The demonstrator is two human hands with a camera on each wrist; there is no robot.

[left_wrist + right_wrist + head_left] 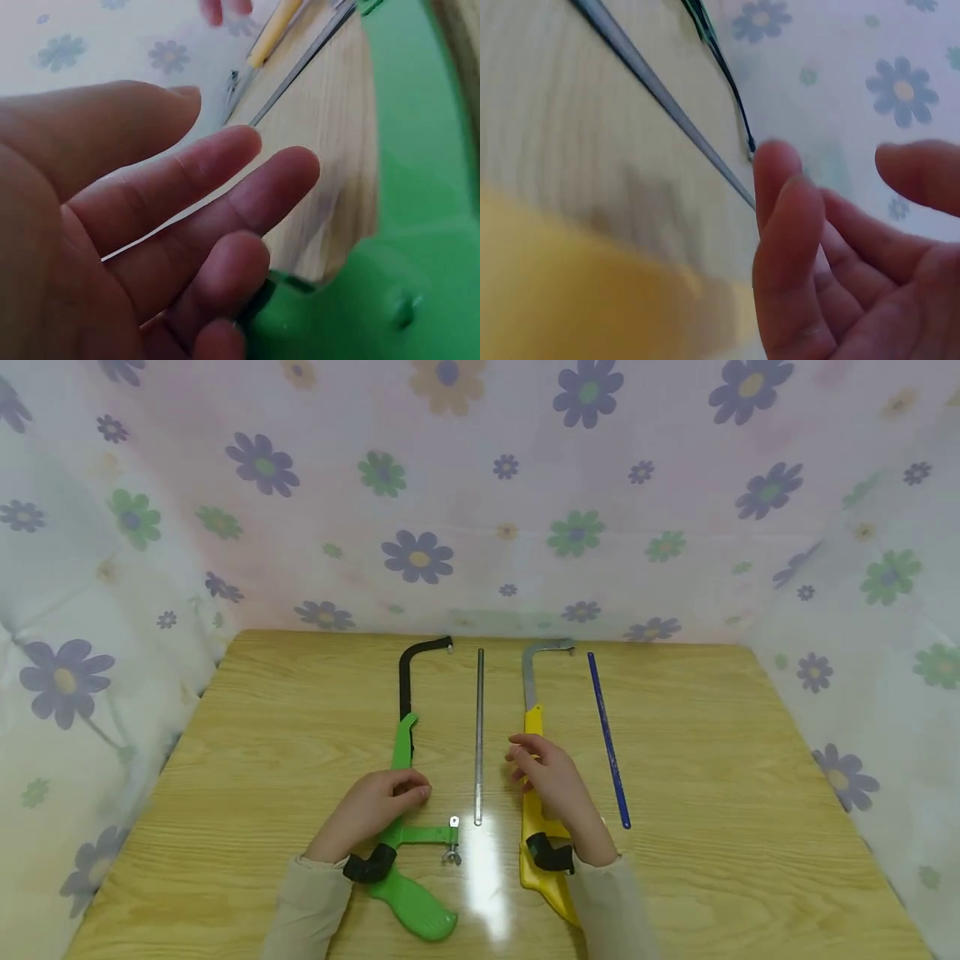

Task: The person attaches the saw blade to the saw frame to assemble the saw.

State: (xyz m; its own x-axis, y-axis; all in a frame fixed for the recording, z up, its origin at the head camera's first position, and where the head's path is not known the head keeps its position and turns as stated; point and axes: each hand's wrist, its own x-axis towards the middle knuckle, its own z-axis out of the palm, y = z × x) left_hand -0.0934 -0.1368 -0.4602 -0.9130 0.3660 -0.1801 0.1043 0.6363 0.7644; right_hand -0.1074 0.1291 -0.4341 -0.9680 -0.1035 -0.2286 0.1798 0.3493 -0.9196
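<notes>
Two hacksaw frames without blades lie on the table. My left hand is over the green hacksaw frame, its fingers loosely bent and holding nothing. In the left wrist view the green frame fills the right side, beyond the fingertips. My right hand is above the yellow hacksaw frame, hiding part of it; its relaxed fingers grip nothing. A grey hacksaw blade lies between the two frames. To the right of the yellow frame lies a blue hacksaw blade.
The wooden table carries these tools. A floral-patterned cloth rises behind the table's far edge and along both sides. A wing nut sits on the green frame's cross arm. Each wrist wears a black mount.
</notes>
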